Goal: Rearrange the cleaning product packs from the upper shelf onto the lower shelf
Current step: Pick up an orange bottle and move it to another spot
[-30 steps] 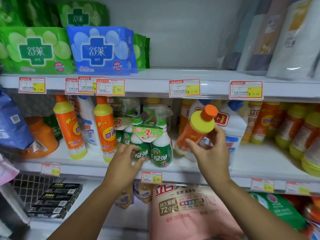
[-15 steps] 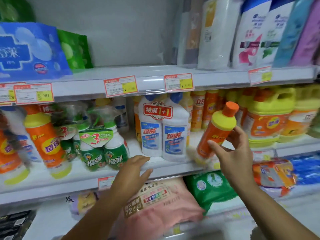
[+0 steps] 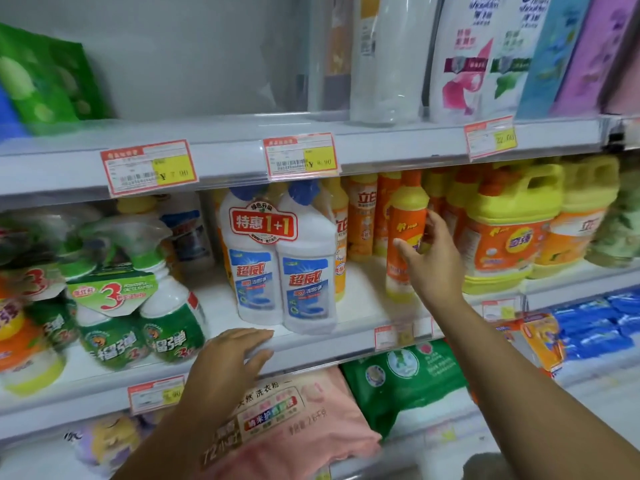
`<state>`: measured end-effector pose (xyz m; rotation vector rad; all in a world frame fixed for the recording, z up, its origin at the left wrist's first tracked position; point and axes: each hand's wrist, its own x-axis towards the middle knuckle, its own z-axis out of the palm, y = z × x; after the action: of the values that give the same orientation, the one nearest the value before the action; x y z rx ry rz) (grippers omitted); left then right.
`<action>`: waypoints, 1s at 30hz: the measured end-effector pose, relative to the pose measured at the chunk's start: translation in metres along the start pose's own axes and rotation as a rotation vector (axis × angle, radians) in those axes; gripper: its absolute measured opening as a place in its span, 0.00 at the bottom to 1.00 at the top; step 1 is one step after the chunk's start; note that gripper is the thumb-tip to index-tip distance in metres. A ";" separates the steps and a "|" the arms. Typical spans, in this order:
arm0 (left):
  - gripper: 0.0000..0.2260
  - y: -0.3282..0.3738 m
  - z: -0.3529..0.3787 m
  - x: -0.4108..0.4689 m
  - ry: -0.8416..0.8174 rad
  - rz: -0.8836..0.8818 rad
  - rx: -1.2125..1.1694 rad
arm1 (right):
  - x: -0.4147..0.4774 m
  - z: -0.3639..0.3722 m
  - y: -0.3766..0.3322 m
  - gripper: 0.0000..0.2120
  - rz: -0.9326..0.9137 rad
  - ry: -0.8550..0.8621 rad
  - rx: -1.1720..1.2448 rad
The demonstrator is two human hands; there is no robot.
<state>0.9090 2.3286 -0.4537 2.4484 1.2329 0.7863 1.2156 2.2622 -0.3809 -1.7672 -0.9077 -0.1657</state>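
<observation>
Right hand (image 3: 429,261) is bracketing the bottle (image 3: 406,237) loosely, thumb and fingers nearly straight, touching its smooth sides rather than clamping. That orange plastic cylinder with a yellow shoulder is standing upright on the shelf (image 3: 360,306), just beside the squarish yellow-topped jug (image 3: 502,237). Left hand (image 3: 232,358) is lying flat, fingers straight, on the shelf's rounded front lip before the glossy shrink-wrapped twin pack (image 3: 280,268). Bare white shelf is showing between pack and bottle.
</observation>
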 end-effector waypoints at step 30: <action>0.13 0.012 0.015 0.020 0.014 0.030 0.008 | 0.022 0.046 0.053 0.35 0.161 -0.129 0.136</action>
<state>0.9354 2.3369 -0.4536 2.4770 1.2091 0.8096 1.2506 2.3065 -0.4279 -1.7296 -0.8433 0.1138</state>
